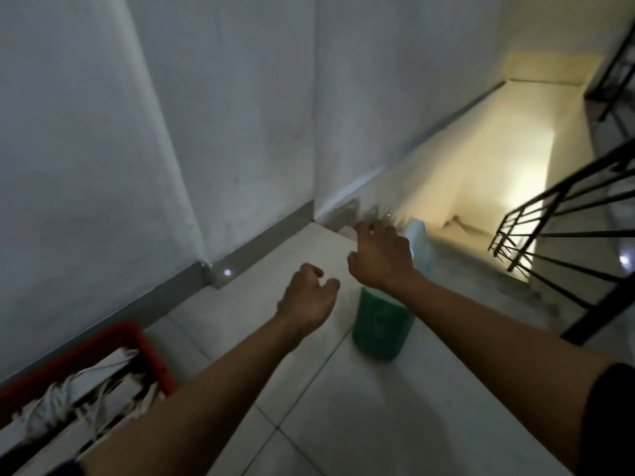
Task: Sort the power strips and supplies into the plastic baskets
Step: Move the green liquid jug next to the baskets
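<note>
Power strips [113, 367], white with loose cords, lie bundled in the red basket [144, 341] at lower left on the tiled floor [360, 424]; that part looks done. Still unsorted, by my judgement: a green bottle [381, 324] standing on the floor and a pale blue bottle [421, 249] just beyond it at the stair edge. My right hand [381, 259] hovers above them, fingers spread and empty. My left hand [309, 297] is loosely curled, gripping nothing. No second basket is visible.

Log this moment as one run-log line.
left hand: empty, open | right hand: empty, reaching over green bottle | red basket: holds power strips | stage: reaching
</note>
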A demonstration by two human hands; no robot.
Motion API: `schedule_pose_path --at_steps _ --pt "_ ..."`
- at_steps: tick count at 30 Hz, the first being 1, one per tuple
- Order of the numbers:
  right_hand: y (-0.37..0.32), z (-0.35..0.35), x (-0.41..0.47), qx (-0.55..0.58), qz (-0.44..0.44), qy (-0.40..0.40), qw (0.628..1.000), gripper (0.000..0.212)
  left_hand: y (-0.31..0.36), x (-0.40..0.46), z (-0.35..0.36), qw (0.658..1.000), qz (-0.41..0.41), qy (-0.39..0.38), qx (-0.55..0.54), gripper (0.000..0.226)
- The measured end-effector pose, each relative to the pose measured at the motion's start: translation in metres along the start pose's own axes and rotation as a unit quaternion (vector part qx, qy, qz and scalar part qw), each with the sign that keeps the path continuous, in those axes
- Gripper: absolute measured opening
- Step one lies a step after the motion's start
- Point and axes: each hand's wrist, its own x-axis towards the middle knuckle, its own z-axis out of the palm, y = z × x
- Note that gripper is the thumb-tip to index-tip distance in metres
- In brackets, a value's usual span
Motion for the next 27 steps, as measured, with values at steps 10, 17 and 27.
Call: schedule_pose_path --at_steps 10,17,27 --pt "0.085 -0.076 0.063 -0.108 -0.046 -0.256 0.959 0.062 0.122 0.043 0.059 0.985 -0.075 -0.142 0.066 0.057" --pt "0.106 -0.064 0.114 -0.228 -0.161 -0.360 0.890 0.051 0.132 0.080 0.093 0.969 -0.126 -0.166 0.129 0.061" --pt "0.112 -0.029 0.155 -0.304 -0.295 -0.417 0.804 0.035 0.126 0.120 0.081 0.921 0.058 -0.216 0.320 0.051"
